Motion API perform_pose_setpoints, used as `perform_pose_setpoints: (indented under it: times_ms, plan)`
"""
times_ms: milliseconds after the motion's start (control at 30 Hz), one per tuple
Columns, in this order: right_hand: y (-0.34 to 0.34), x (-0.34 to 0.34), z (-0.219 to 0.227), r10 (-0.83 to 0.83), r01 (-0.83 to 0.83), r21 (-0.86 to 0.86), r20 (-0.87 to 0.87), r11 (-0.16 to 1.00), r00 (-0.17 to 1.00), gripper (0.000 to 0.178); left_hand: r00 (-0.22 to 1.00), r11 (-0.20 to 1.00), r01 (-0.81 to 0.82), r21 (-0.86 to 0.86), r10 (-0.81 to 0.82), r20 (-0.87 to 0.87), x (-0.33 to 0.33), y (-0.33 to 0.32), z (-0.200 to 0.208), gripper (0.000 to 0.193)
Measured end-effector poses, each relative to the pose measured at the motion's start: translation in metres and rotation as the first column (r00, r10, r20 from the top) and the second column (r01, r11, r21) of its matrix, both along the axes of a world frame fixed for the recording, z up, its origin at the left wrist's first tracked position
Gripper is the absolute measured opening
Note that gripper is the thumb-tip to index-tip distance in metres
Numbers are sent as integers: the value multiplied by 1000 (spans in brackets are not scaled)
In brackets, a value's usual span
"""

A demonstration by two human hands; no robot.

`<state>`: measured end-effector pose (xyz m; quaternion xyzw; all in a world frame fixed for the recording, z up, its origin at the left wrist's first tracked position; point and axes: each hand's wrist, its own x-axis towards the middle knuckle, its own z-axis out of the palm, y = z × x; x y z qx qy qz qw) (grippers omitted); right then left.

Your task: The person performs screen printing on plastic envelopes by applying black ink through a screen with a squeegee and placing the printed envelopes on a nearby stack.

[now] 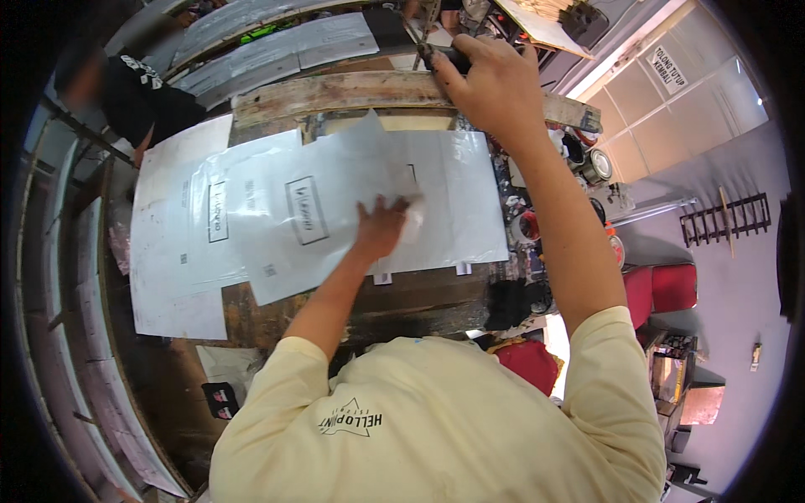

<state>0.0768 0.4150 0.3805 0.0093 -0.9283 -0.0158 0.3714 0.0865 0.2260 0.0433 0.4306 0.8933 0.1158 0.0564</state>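
My left hand [381,230] lies on thin, whitish plastic sheets over the work table, its fingers spread and slightly blurred. To its left is a printed sheet [272,226] with a dark boxed mark, slanting over another sheet with the same kind of mark. A plain translucent sheet [465,193] extends to the right of the hand. At the far side, my right hand [499,84] curls round a dark, stained handle-like piece [453,60] by a long wooden bar [352,90]. The hand partly hides that piece, so its kind is unclear.
Cans and stained pots [597,166] crowd the table's right side. Racks with pale sheets [117,386] stand at left, and more sheets [335,40] lie beyond the bar. A person in black [147,101] is at the far left. Red chairs [673,287] are at right.
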Motion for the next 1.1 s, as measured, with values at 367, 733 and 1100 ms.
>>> perform_pose_setpoints:
  times_ms: [367,733,1100]
  plan:
    - [1,6,8,14,-3,-119,92,993,996,41,993,992,-114,53,112,43,106,52,-43,69]
    - [-7,-4,13,73,-72,-119,5,990,997,43,998,997,-45,67,48,-33,73,62,-58,65]
    - [-1,-2,4,6,-5,-19,44,1000,999,50,969,935,-235,265,245,-6,83,47,-30,68]
